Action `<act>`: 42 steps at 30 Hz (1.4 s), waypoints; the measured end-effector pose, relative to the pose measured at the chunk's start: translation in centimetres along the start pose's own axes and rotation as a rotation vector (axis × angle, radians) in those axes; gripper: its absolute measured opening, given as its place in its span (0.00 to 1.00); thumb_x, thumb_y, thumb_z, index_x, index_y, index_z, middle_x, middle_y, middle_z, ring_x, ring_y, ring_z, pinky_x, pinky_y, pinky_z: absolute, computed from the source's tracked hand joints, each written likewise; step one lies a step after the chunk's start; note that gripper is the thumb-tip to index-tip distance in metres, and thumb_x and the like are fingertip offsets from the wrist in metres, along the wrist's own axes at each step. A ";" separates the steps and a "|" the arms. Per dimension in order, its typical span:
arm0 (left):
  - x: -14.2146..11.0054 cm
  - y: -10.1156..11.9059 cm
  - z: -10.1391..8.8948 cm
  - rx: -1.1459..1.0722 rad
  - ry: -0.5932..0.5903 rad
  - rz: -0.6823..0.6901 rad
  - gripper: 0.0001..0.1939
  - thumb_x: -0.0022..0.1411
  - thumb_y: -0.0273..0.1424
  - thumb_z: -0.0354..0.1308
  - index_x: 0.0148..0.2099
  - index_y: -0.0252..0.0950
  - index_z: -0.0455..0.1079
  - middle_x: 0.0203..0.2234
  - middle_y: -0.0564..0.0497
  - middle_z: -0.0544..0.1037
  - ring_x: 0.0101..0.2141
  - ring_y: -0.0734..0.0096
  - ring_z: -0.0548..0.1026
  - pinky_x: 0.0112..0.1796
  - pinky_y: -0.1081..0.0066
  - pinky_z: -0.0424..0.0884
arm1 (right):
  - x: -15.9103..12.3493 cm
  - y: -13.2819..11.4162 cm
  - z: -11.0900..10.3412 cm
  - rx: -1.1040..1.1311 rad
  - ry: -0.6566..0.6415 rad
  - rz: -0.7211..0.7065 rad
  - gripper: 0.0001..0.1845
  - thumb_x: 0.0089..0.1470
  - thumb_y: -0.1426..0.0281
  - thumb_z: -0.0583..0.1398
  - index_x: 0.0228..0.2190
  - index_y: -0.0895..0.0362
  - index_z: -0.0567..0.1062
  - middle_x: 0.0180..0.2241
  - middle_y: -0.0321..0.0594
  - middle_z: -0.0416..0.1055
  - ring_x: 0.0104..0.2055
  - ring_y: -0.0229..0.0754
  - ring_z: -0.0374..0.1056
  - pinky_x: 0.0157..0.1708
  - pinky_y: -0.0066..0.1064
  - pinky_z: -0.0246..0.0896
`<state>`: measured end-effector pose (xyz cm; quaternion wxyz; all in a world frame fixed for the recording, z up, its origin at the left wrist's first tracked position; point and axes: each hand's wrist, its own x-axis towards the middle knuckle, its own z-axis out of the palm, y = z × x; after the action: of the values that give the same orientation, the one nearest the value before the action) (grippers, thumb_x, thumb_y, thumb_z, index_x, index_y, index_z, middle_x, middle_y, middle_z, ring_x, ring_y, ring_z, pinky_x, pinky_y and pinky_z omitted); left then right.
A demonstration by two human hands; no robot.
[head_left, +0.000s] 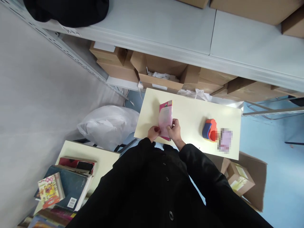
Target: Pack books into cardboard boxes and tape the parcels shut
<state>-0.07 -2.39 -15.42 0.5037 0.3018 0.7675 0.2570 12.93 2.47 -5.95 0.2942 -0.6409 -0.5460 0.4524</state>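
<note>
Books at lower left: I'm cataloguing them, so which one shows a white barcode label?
The large dark blue book, partly under the small colourful book; only its cover shows a white barcode label.

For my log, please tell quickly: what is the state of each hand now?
Left hand: closed at the lower left edge of the pink booklet.
Right hand: closed, holding its lower right edge.
</note>
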 end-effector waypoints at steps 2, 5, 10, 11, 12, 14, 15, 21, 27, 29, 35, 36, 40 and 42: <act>0.2 0.5 0.0 -0.010 -0.010 0.004 0.07 0.50 0.29 0.62 0.34 0.33 0.71 0.28 0.48 0.78 0.32 0.68 0.77 0.36 0.70 0.70 | 0.0 -1.2 0.7 -0.024 -0.015 -0.032 0.15 0.41 0.70 0.55 0.36 0.54 0.62 0.29 0.34 0.65 0.26 0.37 0.61 0.26 0.30 0.58; 0.2 1.0 -1.7 -0.022 0.029 0.003 0.09 0.48 0.28 0.62 0.34 0.33 0.71 0.29 0.46 0.78 0.33 0.65 0.76 0.36 0.68 0.70 | -0.3 -2.5 2.0 -0.056 -0.036 -0.043 0.15 0.41 0.70 0.54 0.35 0.53 0.62 0.28 0.33 0.66 0.26 0.38 0.62 0.27 0.31 0.58; -1.0 2.6 -7.5 -0.105 0.088 0.026 0.14 0.56 0.30 0.52 0.44 0.34 0.72 0.39 0.44 0.77 0.38 0.66 0.76 0.36 0.68 0.72 | -0.6 -3.4 4.4 -0.108 -0.082 -0.078 0.15 0.39 0.72 0.53 0.35 0.53 0.62 0.26 0.32 0.64 0.26 0.39 0.62 0.29 0.33 0.59; -1.5 3.3 -8.6 -0.139 0.054 0.054 0.15 0.58 0.32 0.51 0.46 0.35 0.72 0.41 0.44 0.77 0.39 0.66 0.76 0.37 0.68 0.73 | -0.6 -3.5 4.9 -0.112 -0.089 -0.086 0.15 0.39 0.72 0.53 0.35 0.53 0.61 0.26 0.32 0.64 0.26 0.39 0.61 0.29 0.33 0.59; -2.0 4.2 -9.4 -0.186 -0.021 0.098 0.17 0.59 0.35 0.51 0.47 0.35 0.72 0.43 0.44 0.77 0.40 0.66 0.76 0.37 0.68 0.73 | -0.7 -3.5 5.3 -0.112 -0.095 -0.091 0.15 0.40 0.72 0.54 0.35 0.53 0.61 0.26 0.32 0.63 0.26 0.39 0.61 0.30 0.33 0.59; -2.8 6.1 -10.5 -0.224 -0.188 0.196 0.21 0.58 0.42 0.54 0.49 0.36 0.71 0.45 0.45 0.77 0.43 0.63 0.75 0.39 0.68 0.72 | -0.8 -3.6 6.1 -0.092 -0.105 -0.097 0.15 0.41 0.71 0.55 0.35 0.53 0.61 0.26 0.32 0.64 0.26 0.40 0.62 0.30 0.34 0.60; -3.1 7.0 -10.8 -0.216 -0.252 0.239 0.22 0.57 0.43 0.56 0.50 0.36 0.71 0.45 0.45 0.77 0.43 0.62 0.75 0.39 0.68 0.72 | -0.9 -3.7 6.5 -0.064 -0.116 -0.101 0.14 0.42 0.71 0.55 0.35 0.53 0.61 0.26 0.33 0.65 0.26 0.40 0.63 0.30 0.34 0.61; -2.7 8.6 -11.8 0.008 -0.158 0.323 0.16 0.57 0.42 0.56 0.39 0.34 0.72 0.32 0.48 0.77 0.35 0.65 0.75 0.36 0.70 0.70 | -1.6 -3.4 8.5 0.249 -0.379 -0.116 0.21 0.42 0.71 0.57 0.42 0.54 0.63 0.35 0.37 0.68 0.33 0.40 0.67 0.33 0.34 0.66; -0.7 6.5 -12.8 0.245 0.053 0.278 0.06 0.56 0.31 0.52 0.29 0.36 0.67 0.22 0.53 0.70 0.29 0.70 0.70 0.34 0.71 0.67 | -0.9 0.7 7.8 0.197 -0.376 -0.116 0.23 0.44 0.73 0.58 0.46 0.54 0.70 0.45 0.44 0.66 0.46 0.45 0.66 0.47 0.43 0.65; -0.3 5.9 -12.9 0.153 0.019 0.242 0.07 0.56 0.32 0.52 0.31 0.35 0.68 0.23 0.53 0.71 0.28 0.70 0.70 0.33 0.71 0.67 | -0.5 2.6 7.1 0.072 -0.222 -0.097 0.21 0.46 0.73 0.58 0.45 0.56 0.72 0.47 0.49 0.64 0.50 0.49 0.63 0.53 0.48 0.60; 0.0 5.6 -13.1 -0.395 -0.256 0.128 0.19 0.53 0.38 0.59 0.45 0.32 0.70 0.33 0.49 0.78 0.34 0.67 0.75 0.38 0.67 0.71 | 0.2 4.7 6.0 0.218 -0.224 0.107 0.30 0.55 0.61 0.56 0.58 0.54 0.61 0.59 0.49 0.59 0.56 0.49 0.61 0.56 0.47 0.57; 0.1 5.9 -13.3 -0.455 -0.280 0.115 0.21 0.52 0.39 0.61 0.46 0.32 0.70 0.34 0.48 0.79 0.35 0.66 0.76 0.40 0.66 0.71 | 0.4 4.3 5.9 0.304 -0.249 0.130 0.32 0.56 0.59 0.55 0.60 0.53 0.59 0.60 0.47 0.58 0.57 0.48 0.61 0.56 0.46 0.57; 0.6 7.3 -13.9 -0.559 -0.351 0.076 0.25 0.49 0.41 0.65 0.47 0.32 0.71 0.37 0.45 0.80 0.37 0.63 0.77 0.41 0.64 0.73 | 1.8 2.2 5.3 0.626 -0.305 0.149 0.33 0.56 0.55 0.55 0.60 0.50 0.58 0.60 0.41 0.60 0.60 0.46 0.59 0.56 0.44 0.59; 1.0 8.0 -14.3 -0.566 -0.350 0.068 0.25 0.49 0.41 0.65 0.47 0.32 0.71 0.38 0.44 0.80 0.37 0.63 0.78 0.41 0.63 0.73 | 2.6 1.2 4.6 0.722 -0.331 0.181 0.33 0.54 0.55 0.56 0.60 0.49 0.59 0.58 0.40 0.65 0.56 0.46 0.64 0.53 0.44 0.63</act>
<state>-12.01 2.53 -5.35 0.6828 0.2149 0.5571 0.4210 9.31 4.20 -9.64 0.3676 -0.4604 -0.3333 0.7361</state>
